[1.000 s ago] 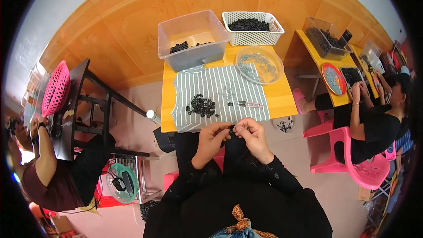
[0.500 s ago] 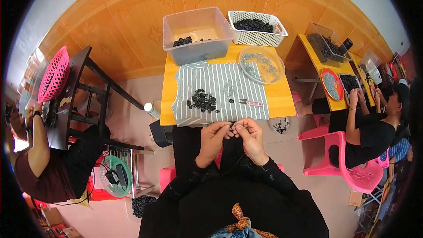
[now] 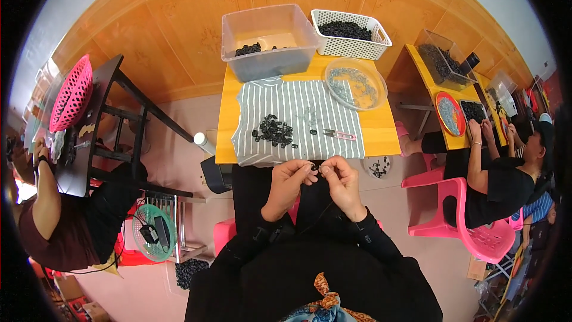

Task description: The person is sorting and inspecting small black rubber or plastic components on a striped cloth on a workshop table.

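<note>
Just off the table's near edge, my left hand point(image 3: 287, 186) and my right hand point(image 3: 342, 186) meet fingertip to fingertip. Pinched between them is a small black plastic piece point(image 3: 315, 167), partly covered by the fingers. Beyond the hands, a grey-and-white striped cloth point(image 3: 262, 98) covers much of the yellow table point(image 3: 381, 134). A loose pile of small black plastic pieces point(image 3: 274, 130) lies on the cloth. To its right are a single black piece point(image 3: 313, 132), some tiny clear or silvery bits point(image 3: 310, 117) and pink-handled thread snips point(image 3: 339, 135).
At the back stand a clear bin point(image 3: 271, 68), a white basket point(image 3: 351, 48) of black pieces and a round tub point(image 3: 356, 104) with silvery bits. A small container point(image 3: 376, 174) sits low at the right. People work at side tables; a pink chair point(image 3: 438, 232) is on the right.
Slightly shifted view. My fingertips have changed position, and a black piece now shows between them where it was hardly visible before.
</note>
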The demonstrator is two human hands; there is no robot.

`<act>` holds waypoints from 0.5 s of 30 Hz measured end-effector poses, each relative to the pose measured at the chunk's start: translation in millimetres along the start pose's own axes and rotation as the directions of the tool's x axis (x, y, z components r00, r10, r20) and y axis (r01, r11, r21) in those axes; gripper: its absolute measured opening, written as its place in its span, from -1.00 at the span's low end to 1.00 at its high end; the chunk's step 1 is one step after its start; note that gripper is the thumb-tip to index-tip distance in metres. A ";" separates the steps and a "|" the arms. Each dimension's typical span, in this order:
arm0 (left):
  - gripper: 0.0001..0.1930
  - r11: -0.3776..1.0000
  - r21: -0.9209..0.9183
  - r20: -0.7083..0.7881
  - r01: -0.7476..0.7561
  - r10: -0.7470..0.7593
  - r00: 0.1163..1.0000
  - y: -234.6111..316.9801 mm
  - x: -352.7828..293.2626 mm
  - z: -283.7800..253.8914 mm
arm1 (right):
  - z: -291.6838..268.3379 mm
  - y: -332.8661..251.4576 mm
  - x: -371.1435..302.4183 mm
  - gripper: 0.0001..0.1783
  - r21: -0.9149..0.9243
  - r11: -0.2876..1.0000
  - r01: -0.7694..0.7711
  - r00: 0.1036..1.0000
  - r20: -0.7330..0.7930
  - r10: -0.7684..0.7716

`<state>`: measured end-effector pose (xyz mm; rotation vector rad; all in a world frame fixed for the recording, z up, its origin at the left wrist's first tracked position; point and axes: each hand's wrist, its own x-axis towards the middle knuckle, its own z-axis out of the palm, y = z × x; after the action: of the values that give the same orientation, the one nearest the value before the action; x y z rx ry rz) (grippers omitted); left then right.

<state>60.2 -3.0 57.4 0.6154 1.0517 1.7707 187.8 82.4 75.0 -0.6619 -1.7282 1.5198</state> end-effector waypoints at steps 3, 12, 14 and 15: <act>-0.85 0.999 0.040 0.001 -0.015 0.015 1.000 1.7 -1.5 -0.7 | -2.7 -3.1 -2.8 -0.96 -0.125 0.992 0.020 0.998 0.060 -0.013; -0.86 0.991 0.117 0.023 -0.059 0.057 0.998 0.9 -4.2 0.4 | -0.3 -7.5 -0.5 -0.97 -0.108 0.993 0.039 0.997 0.073 -0.032; -0.86 0.989 0.128 0.025 -0.068 0.065 0.998 0.7 -5.8 0.3 | 0.0 -11.3 -0.6 -0.97 -0.137 0.989 0.051 0.996 0.086 -0.039; -0.87 0.985 0.150 0.025 -0.079 0.076 0.997 1.7 -7.0 1.0 | -0.1 -13.1 -0.7 -0.97 -0.165 0.984 0.062 0.994 0.097 -0.047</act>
<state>63.1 -9.2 59.6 0.7745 1.1705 1.7592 189.4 79.7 87.8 -0.6312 -1.9457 1.3972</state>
